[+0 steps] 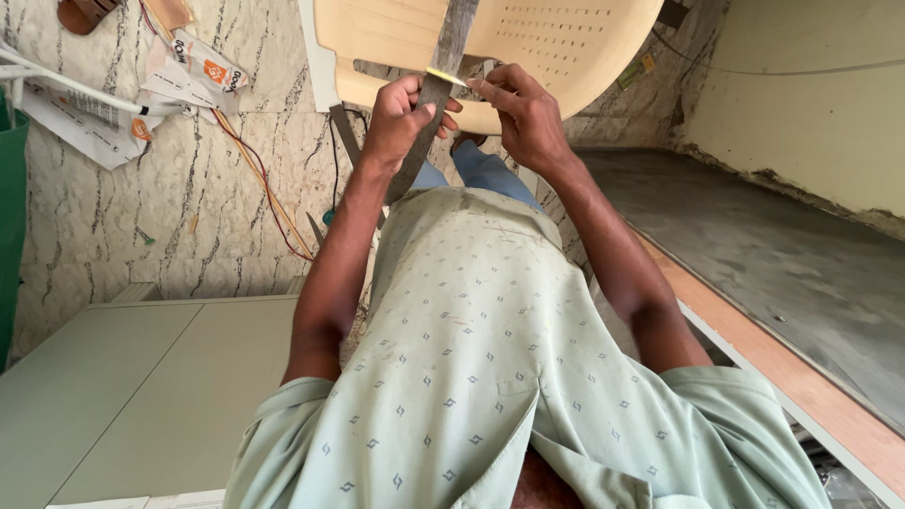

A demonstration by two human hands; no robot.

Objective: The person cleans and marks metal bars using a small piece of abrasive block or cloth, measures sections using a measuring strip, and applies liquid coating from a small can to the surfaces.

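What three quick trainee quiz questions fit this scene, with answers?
1. True or false: both hands grip the grey strip.
2. What lies behind the strip? A) cream chair B) green bucket C) red stool
3. Which hand pinches the small yellow piece?

Key: 1 true: left hand wraps the strip, right hand touches it higher up. 2 A. 3 The right hand.

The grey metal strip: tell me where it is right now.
In the head view, the grey metal strip runs top centre, gripped by the left hand, with the right hand touching it, in front of the cream plastic chair.
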